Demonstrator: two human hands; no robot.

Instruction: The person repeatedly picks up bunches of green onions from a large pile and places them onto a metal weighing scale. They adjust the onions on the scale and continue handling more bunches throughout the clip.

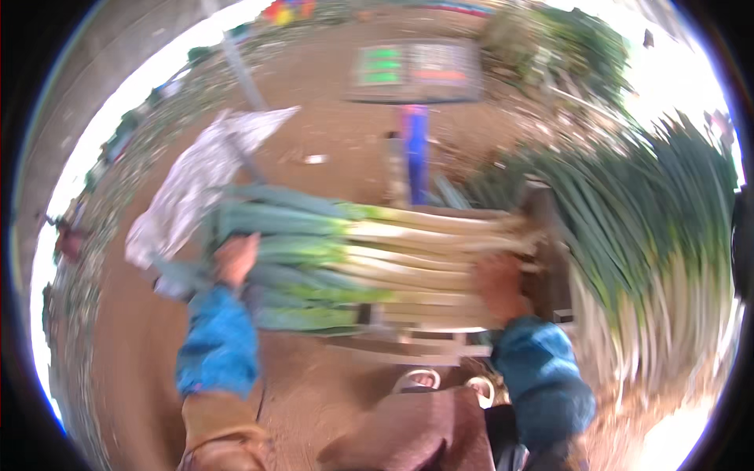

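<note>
Several large green onions (424,255) lie side by side across a low wooden stand in front of me, green leaves to the left, white stalks and roots to the right. My left hand (237,257) rests at the leaf end, touching the leaves. My right hand (500,284) is on the white stalks near the roots, close to an upright board (550,255) at the stand's right end. Motion blur smears the fingers of both hands, so their grip does not show clearly. Both forearms wear blue sleeves.
A scale display (416,71) with green digits tops a blue post (415,153) beyond the stand. A big pile of green onions (652,243) is at the right, with more greens (565,55) behind. A whitish plastic sheet (192,177) lies at the left on brown ground.
</note>
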